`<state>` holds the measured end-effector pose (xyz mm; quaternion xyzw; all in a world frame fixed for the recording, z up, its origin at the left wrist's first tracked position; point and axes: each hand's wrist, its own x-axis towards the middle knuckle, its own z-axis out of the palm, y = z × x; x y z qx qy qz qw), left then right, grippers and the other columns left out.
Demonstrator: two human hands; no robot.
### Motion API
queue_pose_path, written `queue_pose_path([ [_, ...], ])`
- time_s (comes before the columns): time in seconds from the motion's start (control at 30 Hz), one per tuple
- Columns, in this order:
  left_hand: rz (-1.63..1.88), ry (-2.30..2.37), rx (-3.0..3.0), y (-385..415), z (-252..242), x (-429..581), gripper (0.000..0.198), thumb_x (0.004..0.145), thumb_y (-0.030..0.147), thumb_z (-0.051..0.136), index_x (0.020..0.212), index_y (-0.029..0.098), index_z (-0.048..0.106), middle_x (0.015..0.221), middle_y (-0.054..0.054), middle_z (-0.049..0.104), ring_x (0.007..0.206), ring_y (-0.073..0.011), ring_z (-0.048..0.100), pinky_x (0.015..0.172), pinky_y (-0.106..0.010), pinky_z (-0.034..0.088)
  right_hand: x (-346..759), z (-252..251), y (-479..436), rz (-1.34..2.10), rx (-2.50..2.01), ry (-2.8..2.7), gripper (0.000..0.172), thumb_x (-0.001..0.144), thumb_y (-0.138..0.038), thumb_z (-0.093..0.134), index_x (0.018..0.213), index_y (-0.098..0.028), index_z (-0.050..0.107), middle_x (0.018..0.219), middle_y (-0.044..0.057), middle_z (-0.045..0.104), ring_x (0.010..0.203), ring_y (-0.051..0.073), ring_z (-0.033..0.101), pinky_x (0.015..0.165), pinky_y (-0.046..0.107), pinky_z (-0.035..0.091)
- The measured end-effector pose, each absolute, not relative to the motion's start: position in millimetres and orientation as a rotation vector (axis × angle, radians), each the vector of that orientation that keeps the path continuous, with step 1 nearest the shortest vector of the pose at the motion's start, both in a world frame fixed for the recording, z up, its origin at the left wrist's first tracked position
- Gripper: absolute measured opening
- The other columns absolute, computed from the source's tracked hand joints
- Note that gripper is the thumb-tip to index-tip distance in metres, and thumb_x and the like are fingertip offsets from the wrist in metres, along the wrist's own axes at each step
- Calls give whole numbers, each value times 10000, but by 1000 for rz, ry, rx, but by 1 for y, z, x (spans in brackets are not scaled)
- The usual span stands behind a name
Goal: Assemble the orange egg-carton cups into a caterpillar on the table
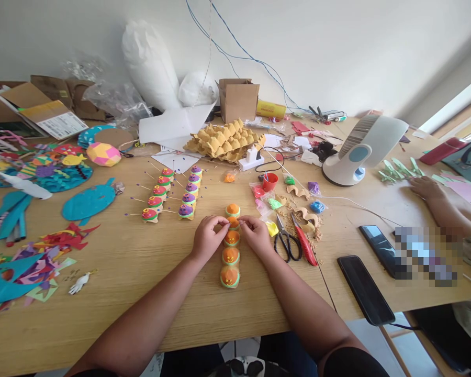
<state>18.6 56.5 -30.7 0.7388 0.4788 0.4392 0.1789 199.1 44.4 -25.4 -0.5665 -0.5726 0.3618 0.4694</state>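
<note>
Orange-domed egg-carton strip is lying left of the scissors on the desk, its long axis running near-to-far, while left hand and, scissors-side, right hand are pinching equally close at its second-farthest dome, exact hold impossible to tell.

Left hand and right hand partly hide an orange cup.
Pixelation blurs an object beside the phones; the right edge crops a blue case.

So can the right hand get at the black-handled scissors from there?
Likely yes: the scissors lie uncovered beside the right hand; only a yellow lump sits near the blades, but the hand is at the orange strip.
</note>
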Motion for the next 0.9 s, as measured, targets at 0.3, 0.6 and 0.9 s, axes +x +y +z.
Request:
queue_pose_path([
  [0.3,1270,1304,2020,56,-29,16,154,962,316,577,903,230,690,929,-41,740,919,-208,667,868,-363,517,199,-25,42,905,-1355,-1409,291,866,-405,599,924,-186,781,702,23,685,614,148,542,589,263,434],
  [0.6,1224,1260,2015,54,-26,16,170,974,268,549,941,241,714,961,-33,743,963,-211,663,884,-362,510,199,-23,42,950,-1334,-1414,279,863,-399,595,900,-177,761,680,14,661,597,142,521,580,262,413],
  [0.9,1280,1258,2011,52,-23,15,164,978,262,563,940,231,719,951,-37,749,945,-201,659,887,-366,504,201,-19,39,948,-1272,-1443,269,905,-380,531,845,-187,709,791,43,709,741,181,610,686,285,476],
])
